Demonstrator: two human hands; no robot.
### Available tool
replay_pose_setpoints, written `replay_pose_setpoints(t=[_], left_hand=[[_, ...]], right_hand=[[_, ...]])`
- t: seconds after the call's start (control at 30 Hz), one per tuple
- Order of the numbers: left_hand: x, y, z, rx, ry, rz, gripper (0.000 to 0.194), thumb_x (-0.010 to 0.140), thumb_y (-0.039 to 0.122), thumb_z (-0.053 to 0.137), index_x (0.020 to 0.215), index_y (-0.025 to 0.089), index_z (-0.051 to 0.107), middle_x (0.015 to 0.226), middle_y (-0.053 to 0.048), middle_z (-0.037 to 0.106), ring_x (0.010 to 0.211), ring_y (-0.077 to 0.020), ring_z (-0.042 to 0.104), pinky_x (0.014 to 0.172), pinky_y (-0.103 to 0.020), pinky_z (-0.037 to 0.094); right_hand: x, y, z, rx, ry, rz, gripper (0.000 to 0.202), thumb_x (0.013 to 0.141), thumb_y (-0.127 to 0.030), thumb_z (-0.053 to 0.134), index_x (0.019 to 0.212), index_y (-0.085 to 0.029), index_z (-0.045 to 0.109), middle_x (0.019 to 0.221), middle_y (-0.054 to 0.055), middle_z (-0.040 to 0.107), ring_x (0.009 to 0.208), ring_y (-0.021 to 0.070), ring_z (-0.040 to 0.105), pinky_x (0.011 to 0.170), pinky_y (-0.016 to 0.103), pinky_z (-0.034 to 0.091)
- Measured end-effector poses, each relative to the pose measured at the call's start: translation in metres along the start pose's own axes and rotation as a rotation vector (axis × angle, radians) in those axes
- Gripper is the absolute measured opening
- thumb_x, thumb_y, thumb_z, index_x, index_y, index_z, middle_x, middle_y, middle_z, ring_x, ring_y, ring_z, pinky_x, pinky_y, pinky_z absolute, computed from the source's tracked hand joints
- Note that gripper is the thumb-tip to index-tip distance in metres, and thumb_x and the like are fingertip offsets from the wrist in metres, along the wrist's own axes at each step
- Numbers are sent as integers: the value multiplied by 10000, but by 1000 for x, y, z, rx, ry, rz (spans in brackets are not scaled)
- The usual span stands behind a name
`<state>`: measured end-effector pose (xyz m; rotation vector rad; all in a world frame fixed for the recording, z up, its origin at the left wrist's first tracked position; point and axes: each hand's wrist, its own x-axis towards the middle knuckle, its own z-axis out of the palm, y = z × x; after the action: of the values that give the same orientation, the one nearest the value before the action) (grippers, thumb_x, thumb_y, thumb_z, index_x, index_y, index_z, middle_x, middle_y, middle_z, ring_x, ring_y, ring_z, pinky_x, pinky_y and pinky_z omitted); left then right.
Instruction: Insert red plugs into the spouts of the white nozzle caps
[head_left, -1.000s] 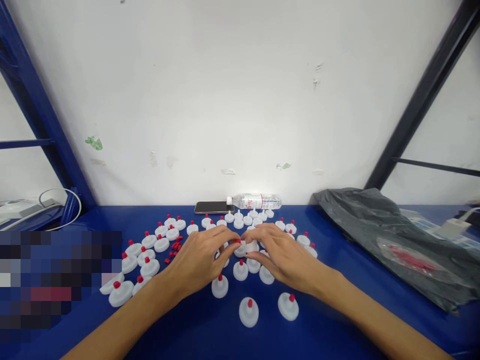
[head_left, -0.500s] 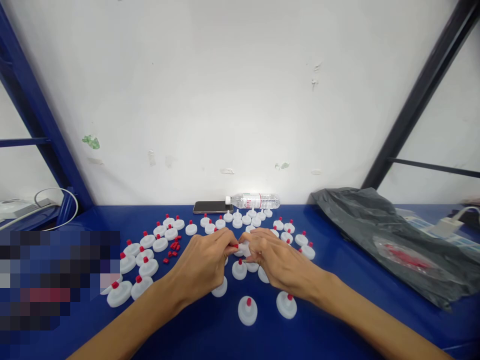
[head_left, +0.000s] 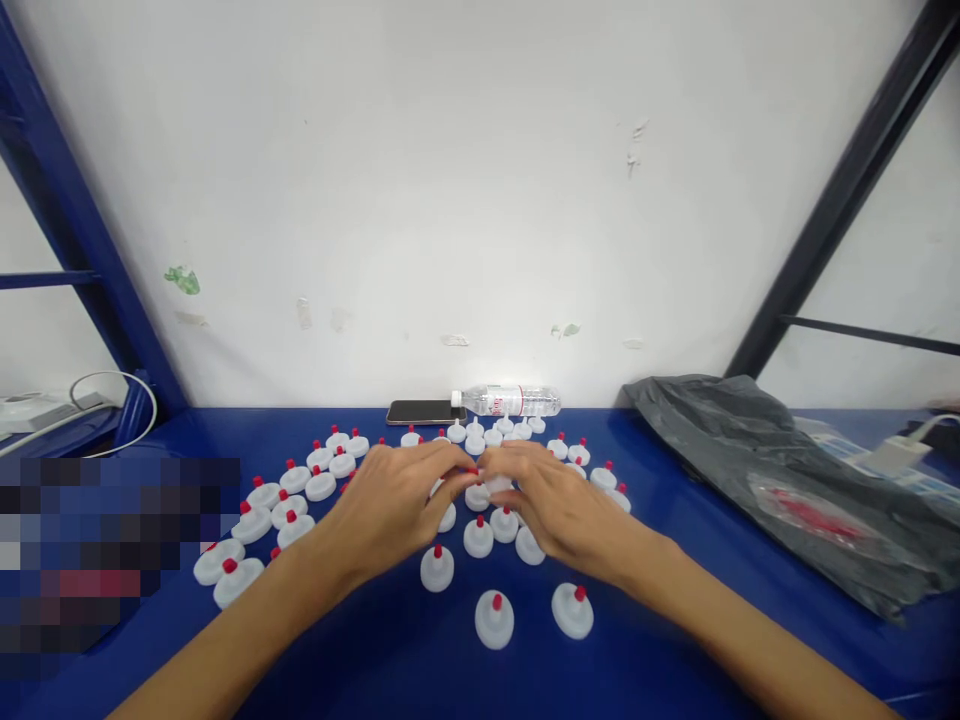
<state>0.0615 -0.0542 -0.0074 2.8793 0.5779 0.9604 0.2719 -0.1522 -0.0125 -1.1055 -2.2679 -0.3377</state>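
Over the middle of the blue table my left hand (head_left: 397,495) closes its fingertips on a small red cap (head_left: 471,470). Facing it, my right hand (head_left: 559,505) grips a white round plastic lid with a spout (head_left: 496,484), mostly hidden by the fingers. The red cap is at the spout end; whether it is seated cannot be seen. Below the hands stand several white lids with red caps, one of them a near lid (head_left: 493,622). More red-capped lids (head_left: 296,533) stand to the left, beside my left forearm.
Uncapped white lids (head_left: 475,443) stand at the back, before a clear bottle (head_left: 517,401) and a phone (head_left: 426,412). A dark grey plastic bag (head_left: 720,450) lies right, with a clear packet of red pieces (head_left: 814,515) on it. The wall (head_left: 480,200) rises behind.
Both hands have moved slightly up and away from me, still together. My left hand now covers the loose red caps more, and the lid below it shows fully.
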Motion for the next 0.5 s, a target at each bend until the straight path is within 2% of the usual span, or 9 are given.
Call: replay_pose_setpoints(t=[0.07,0.1,0.2,0.33,0.43,0.5], left_hand=[[5,-9,-8,211,-74,-95,287,1024,374,430,1134,257,668,856,-7,764,698,-185,693,600,-292,389],[7,-16,-11,336,-141,-166,318,1025,367,401,1167,259,664,874,-26,772,735,-216,711,605,-307,390],[7,-37,-19,626,-350,-356,353,994,291,362,1075,212,696,872,-107,765,800,-308,728,604,-343,388],[1,-61,-24,691,-422,-450,373,958,208,337,860,153,693,825,-171,729,787,-345,726,615,-362,416],[-2,-69,-26,698,-452,-491,372,940,168,321,882,146,688,868,-179,724,827,-357,727,642,-375,443],[-3,-71,-26,689,-468,-506,373,938,169,319,925,149,691,912,-182,724,861,-369,725,665,-390,460]], right_hand=[[0,8,-3,4,19,135,431,1040,-210,471,1455,-245,361,1290,113,639,1243,250,588,996,472,545],[0,13,-5,-15,47,184,439,1038,-237,486,1463,-256,377,1313,108,633,1255,256,578,1008,474,532],[-5,36,-6,-69,122,302,268,1021,-244,518,1283,-274,564,1267,64,670,1205,251,610,1019,463,503],[-15,64,-3,-83,102,421,108,988,-289,580,1066,-256,647,1102,49,724,1047,252,674,943,453,521],[-19,76,0,-102,82,443,107,957,-339,634,989,-252,688,1132,70,702,1072,272,655,928,450,514],[-20,79,1,-121,74,472,140,950,-363,642,981,-245,712,1068,85,698,988,274,662,849,436,523]])
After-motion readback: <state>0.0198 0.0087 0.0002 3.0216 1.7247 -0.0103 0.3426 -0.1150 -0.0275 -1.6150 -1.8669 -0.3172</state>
